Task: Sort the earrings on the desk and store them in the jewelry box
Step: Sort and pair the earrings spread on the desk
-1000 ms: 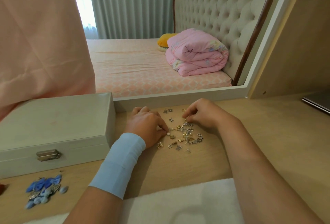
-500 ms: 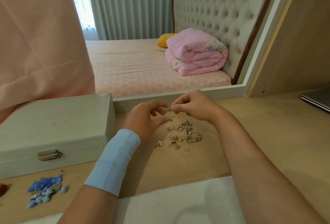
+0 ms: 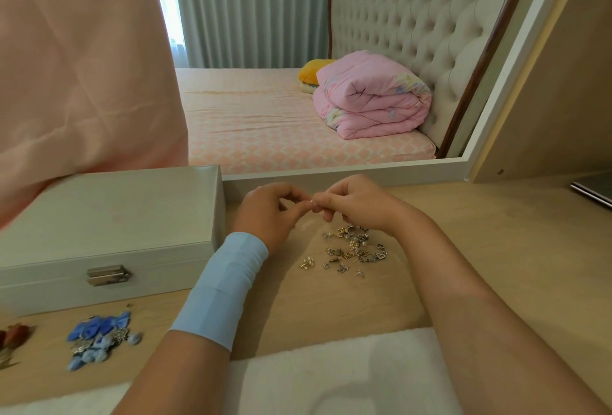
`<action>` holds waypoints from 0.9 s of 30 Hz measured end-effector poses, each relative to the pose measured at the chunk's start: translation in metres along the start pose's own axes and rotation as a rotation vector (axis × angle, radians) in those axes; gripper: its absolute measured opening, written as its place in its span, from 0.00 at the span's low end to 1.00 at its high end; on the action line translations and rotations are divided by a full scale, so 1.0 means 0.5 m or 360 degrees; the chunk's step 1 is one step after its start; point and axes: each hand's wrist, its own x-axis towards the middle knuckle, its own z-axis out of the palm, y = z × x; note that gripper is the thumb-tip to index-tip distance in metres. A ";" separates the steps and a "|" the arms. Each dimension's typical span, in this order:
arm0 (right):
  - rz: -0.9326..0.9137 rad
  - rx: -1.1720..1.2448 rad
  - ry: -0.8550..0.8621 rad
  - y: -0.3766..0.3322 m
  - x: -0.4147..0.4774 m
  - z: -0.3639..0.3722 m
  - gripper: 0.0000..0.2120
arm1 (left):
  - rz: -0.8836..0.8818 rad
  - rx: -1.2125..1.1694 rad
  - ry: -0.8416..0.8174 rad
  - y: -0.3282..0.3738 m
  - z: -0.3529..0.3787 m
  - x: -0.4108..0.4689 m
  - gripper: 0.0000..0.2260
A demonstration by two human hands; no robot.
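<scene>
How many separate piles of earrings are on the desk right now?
3: a gold-and-silver pile in the middle, a blue pile in front of the jewelry box, a reddish pile cut off at the left edge; more may be hidden.

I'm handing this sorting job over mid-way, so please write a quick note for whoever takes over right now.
Left hand and right hand: fingertips meet, pinching one small pale earring above the desk.
Mixed gold and silver earrings lie in a loose pile beneath the hands. Blue earrings sit grouped in front of the jewelry box, which is closed and latched.
Done: the blue group is set apart. Left: sort the pile, open the box, store everything.
</scene>
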 end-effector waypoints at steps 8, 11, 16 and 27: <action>0.0148 -0.0500 -0.0109 0.017 0.005 -0.005 0.06 | -0.0092 -0.0009 -0.0048 -0.007 -0.001 0.005 0.04; 0.0164 -0.0594 -0.0131 0.015 0.005 0.001 0.05 | -0.0078 0.0026 -0.0097 -0.005 0.003 0.001 0.05; 0.0148 -0.0680 -0.0132 0.015 0.006 0.000 0.03 | -0.0055 0.0075 -0.0139 -0.005 0.006 0.000 0.06; 0.0069 -0.0440 -0.0053 0.005 -0.008 -0.014 0.04 | -0.0054 0.0126 -0.0120 0.033 -0.012 -0.045 0.06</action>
